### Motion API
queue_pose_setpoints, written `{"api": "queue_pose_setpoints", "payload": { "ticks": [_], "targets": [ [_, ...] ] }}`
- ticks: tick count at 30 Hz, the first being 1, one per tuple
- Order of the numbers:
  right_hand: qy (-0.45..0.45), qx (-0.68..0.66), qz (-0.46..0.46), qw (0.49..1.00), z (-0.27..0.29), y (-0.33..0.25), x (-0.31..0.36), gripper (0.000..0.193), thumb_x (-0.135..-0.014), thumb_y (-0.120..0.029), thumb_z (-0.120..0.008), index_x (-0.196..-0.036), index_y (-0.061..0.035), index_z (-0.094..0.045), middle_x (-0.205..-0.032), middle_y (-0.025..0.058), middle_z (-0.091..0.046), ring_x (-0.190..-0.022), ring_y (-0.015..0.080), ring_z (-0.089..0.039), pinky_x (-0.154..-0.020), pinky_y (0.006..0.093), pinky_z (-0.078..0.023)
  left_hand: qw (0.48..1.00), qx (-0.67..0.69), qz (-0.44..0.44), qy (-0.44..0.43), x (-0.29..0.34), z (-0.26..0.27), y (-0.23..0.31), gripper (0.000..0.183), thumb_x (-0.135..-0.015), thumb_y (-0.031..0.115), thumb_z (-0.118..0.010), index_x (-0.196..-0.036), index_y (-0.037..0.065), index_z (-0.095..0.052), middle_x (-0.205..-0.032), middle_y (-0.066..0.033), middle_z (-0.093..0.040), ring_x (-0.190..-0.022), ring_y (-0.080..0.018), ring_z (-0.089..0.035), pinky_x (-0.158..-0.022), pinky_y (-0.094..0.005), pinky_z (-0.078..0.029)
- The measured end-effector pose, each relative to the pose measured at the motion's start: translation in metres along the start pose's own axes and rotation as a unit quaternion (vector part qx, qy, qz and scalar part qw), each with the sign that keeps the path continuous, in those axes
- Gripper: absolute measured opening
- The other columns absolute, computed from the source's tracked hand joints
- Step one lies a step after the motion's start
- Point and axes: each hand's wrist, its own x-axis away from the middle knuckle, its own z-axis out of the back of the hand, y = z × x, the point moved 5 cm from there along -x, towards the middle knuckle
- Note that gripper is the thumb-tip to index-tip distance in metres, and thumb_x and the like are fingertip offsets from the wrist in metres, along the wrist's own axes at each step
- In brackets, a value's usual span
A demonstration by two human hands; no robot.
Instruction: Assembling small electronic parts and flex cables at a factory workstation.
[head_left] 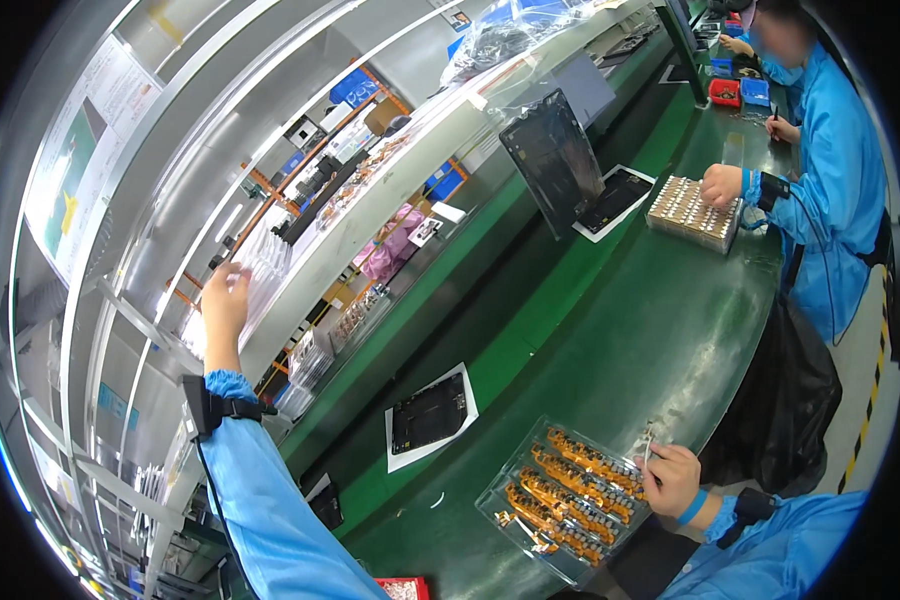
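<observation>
My left hand is raised to the shelf at the upper left, fingers around a stack of clear plastic trays; the grip itself is blurred. My right hand rests on the green bench beside a clear tray filled with rows of orange flex parts, and pinches thin metal tweezers. Both arms wear blue sleeves and dark wrist straps.
A dark flat panel on white paper lies on the green conveyor. Another panel stands tilted further along. A co-worker in blue sits to the right with a tray of small parts. A red bin is near the lower edge.
</observation>
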Motion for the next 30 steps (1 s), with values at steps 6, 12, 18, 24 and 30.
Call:
{"api": "queue_pose_setpoints", "payload": {
  "ticks": [6,12,18,24,30],
  "targets": [
    [0.010,0.005,0.005,1.000,-0.004,0.006,0.005,0.007,-0.078,-0.011,-0.067,-0.072,-0.0067,-0.068,-0.071,0.0103,-0.068,-0.087,0.0248,-0.069,-0.079,0.0386,-0.051,1.000,0.009,-0.014,0.014,0.006,0.005,-0.013,0.031,-0.089,0.029,-0.063,-0.106,0.003,-0.067,-0.111,-0.0176,-0.067,-0.100,-0.0318,-0.066,-0.087,-0.0393,-0.049],
    [0.019,0.008,0.012,1.000,-0.003,0.006,0.002,0.009,-0.078,-0.011,-0.068,-0.070,-0.0070,-0.067,-0.076,0.0119,-0.069,-0.086,0.0241,-0.069,-0.079,0.0377,-0.051,1.000,0.004,0.005,-0.011,-0.005,-0.002,-0.028,0.035,-0.093,0.033,-0.058,-0.112,0.004,-0.065,-0.113,-0.0198,-0.066,-0.107,-0.0329,-0.063,-0.092,-0.0401,-0.047],
    [0.017,0.011,0.011,1.000,-0.001,0.005,0.001,0.009,-0.078,-0.011,-0.069,-0.070,-0.0072,-0.067,-0.076,0.0115,-0.069,-0.085,0.0233,-0.069,-0.078,0.0372,-0.051,1.000,0.000,0.001,-0.031,-0.014,-0.006,-0.007,0.034,-0.093,0.031,-0.058,-0.113,0.004,-0.066,-0.111,-0.0205,-0.066,-0.105,-0.0337,-0.063,-0.091,-0.0403,-0.047],
    [0.016,0.018,0.015,1.000,0.003,0.002,-0.002,0.009,-0.078,-0.011,-0.069,-0.069,-0.0074,-0.067,-0.075,0.0113,-0.069,-0.085,0.0230,-0.069,-0.077,0.0372,-0.051,0.999,-0.009,0.003,-0.035,-0.013,-0.007,-0.015,0.030,-0.093,0.027,-0.058,-0.110,0.005,-0.066,-0.109,-0.0185,-0.067,-0.103,-0.0317,-0.065,-0.088,-0.0387,-0.048],
    [0.028,0.015,0.012,0.999,-0.001,0.007,0.001,0.010,-0.078,-0.012,-0.069,-0.069,-0.0076,-0.067,-0.074,0.0116,-0.069,-0.085,0.0233,-0.069,-0.077,0.0375,-0.051,0.998,0.001,-0.047,-0.046,-0.012,-0.004,0.007,0.028,-0.092,0.025,-0.059,-0.109,0.004,-0.066,-0.113,-0.0166,-0.067,-0.104,-0.0309,-0.065,-0.090,-0.0379,-0.048]
  ]
}}
